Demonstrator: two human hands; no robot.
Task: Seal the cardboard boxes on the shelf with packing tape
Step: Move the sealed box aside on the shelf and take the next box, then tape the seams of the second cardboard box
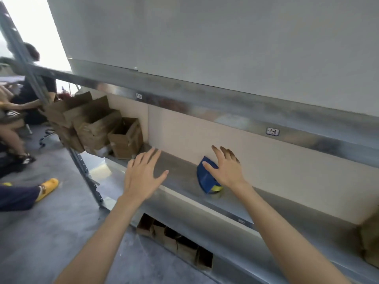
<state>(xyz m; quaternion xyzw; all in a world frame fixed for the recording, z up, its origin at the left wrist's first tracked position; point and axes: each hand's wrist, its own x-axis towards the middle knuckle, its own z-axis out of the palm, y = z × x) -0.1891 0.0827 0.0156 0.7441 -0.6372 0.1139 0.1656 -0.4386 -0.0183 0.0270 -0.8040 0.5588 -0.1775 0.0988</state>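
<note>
seated person (30,89) in a dark top sat at 9 o'clock, partly hidden. black striped sandal (27,158) rested on the grey floor (61,232) below that person. chair base (46,137) with castors stood just right of the sandal. yellow shoe (49,186), on a leg in dark trousers (16,197), lay at 8 o'clock. pale wall panel (225,37) filled 12 o'clock. bright opening (30,21) showed at 11 o'clock.

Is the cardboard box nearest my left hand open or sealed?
Open. The cardboard box has its flaps up and its dark inside shows.

Open cardboard boxes (125,138), blue tape dispenser (205,178)
</note>
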